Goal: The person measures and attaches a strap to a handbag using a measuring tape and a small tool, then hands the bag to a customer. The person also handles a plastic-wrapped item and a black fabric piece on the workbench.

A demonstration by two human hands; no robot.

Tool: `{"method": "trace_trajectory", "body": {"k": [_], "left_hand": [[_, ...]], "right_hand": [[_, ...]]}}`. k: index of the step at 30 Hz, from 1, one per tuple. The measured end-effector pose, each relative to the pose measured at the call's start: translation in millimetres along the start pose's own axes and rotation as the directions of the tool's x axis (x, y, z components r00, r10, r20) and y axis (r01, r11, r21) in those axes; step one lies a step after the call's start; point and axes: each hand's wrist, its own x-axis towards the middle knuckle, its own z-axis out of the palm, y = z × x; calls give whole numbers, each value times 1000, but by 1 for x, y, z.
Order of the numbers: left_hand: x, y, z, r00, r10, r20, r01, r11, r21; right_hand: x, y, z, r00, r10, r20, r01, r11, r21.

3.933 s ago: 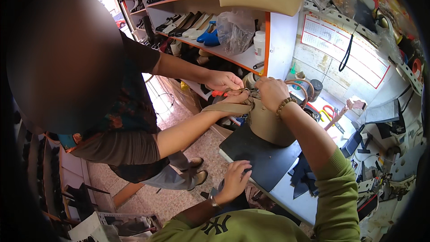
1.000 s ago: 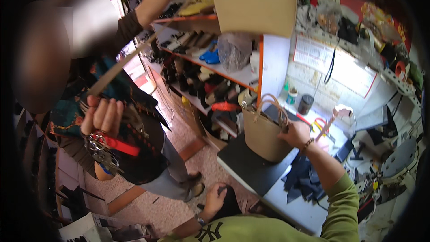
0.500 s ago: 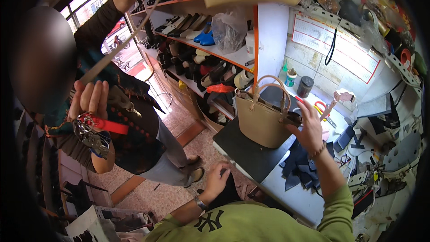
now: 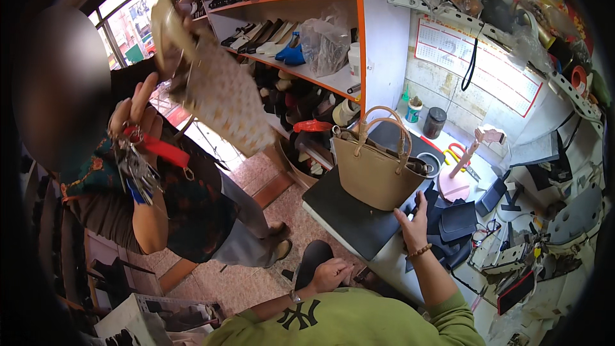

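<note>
My right hand [image 4: 415, 229], with a beaded bracelet on the wrist, is open at the edge of the worktable, thumb and fingers apart. Beside it lie dark leather pieces [image 4: 457, 221]. Just beyond the fingertips a tan two-handled handbag [image 4: 378, 176] stands upright on a black board [image 4: 349, 213]. Near my lap, my left hand [image 4: 329, 275] rests with its fingers curled in and nothing visible in them. At the left, another person's raised hand [image 4: 138, 112] carries a bunch of keys [image 4: 138, 170] with a red strap. A blurred, pale patterned bag [image 4: 224, 93] hangs beside that person.
Red-and-yellow scissors [image 4: 460, 157], a pink stand [image 4: 455, 186] and a dark jar [image 4: 435, 123] sit on the table beyond the handbag. Tools and scraps crowd its right side. Shoe shelves [image 4: 320, 74] rise behind. The other person stands close at the left.
My right hand has come down from beside the handbag's handles to the leather pieces. My left hand has shifted slightly right and lower. The other person's bag has swung down from the top.
</note>
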Motion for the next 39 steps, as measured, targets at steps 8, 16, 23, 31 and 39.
{"method": "trace_trajectory", "body": {"k": [8,16,23,31,39], "left_hand": [[-5,-2,5,976,-150,157,140,988,72],[-10,-8,5,955,-251,156,254,967,-3],[-26,-37,-1,921,-362,144,362,932,25],[-20,-50,10,902,-335,271,346,938,9],[-24,-49,4,881,-343,325,342,938,62]], "right_hand": [[72,-22,-10,940,-46,339,-75,939,336],[68,-17,16,999,-10,-50,35,850,526],[76,-3,18,907,-87,-411,295,828,477],[59,-12,15,896,-189,-401,223,974,39],[-73,-35,13,789,-614,38,595,747,-297]]}}
